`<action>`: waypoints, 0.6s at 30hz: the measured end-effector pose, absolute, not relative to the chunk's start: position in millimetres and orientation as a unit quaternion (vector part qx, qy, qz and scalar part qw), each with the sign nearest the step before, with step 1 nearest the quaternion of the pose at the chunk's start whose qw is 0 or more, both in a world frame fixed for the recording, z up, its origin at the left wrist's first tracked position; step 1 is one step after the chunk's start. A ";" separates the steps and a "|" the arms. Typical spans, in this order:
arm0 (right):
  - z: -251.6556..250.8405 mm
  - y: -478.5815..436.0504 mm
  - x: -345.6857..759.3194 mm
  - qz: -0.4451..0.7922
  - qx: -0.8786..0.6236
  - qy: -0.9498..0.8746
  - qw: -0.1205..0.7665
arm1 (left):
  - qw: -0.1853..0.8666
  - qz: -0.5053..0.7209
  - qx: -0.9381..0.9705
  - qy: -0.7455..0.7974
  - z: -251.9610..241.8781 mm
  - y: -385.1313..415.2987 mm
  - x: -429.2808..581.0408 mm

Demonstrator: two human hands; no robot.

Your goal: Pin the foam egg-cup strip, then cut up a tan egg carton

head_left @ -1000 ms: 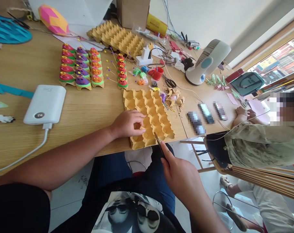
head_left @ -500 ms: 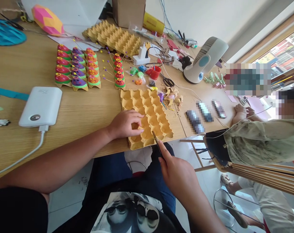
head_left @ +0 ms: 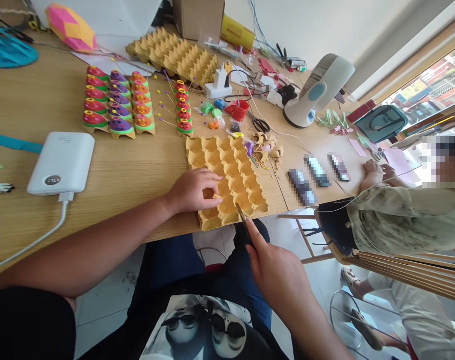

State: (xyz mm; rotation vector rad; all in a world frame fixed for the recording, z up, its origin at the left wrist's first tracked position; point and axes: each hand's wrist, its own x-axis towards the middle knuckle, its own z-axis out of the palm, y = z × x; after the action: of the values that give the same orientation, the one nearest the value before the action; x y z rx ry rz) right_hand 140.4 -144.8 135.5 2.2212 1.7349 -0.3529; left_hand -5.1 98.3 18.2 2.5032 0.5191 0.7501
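Observation:
A yellow pulp egg tray [head_left: 243, 172] lies at the table's front edge, its near rim slightly over the edge. My left hand [head_left: 195, 190] rests on the tray's left side, thumb and fingers bent around its raised ridges and holding it down. In my right hand [head_left: 276, 270] is a slim knife [head_left: 243, 218], index finger stretched along its back. The knife's tip touches the tray among the cups near the front; most of its handle is hidden in my fist.
Painted egg-tray strips [head_left: 118, 105] stand at back left, near a second egg tray [head_left: 175, 55]. A white power bank [head_left: 62, 162] lies left. Scissors [head_left: 260, 123], a red cup [head_left: 238, 111], clay bits and a fan [head_left: 317, 92] are behind. Another person [head_left: 407, 215] sits at right.
Both hands, the knife and the egg tray stay practically in the same place. Only the head view has shifted very slightly.

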 end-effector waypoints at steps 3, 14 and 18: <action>140.7 -148.6 140.4 -0.124 0.772 0.601 0.165 | 0.236 0.276 0.914 0.183 17.8 98.8 -5.3; 129.0 -136.4 134.8 -0.120 0.778 0.598 0.153 | 0.234 0.270 0.916 0.184 17.6 99.0 -5.0; 122.1 -139.1 134.8 -0.114 0.784 0.594 0.138 | 0.229 0.272 0.917 0.181 17.2 99.3 -5.1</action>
State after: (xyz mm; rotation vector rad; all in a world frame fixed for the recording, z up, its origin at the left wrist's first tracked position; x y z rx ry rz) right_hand 134.8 -139.1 122.1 2.2687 1.7186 -0.3311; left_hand -5.1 99.3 17.2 2.5237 0.4978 0.7473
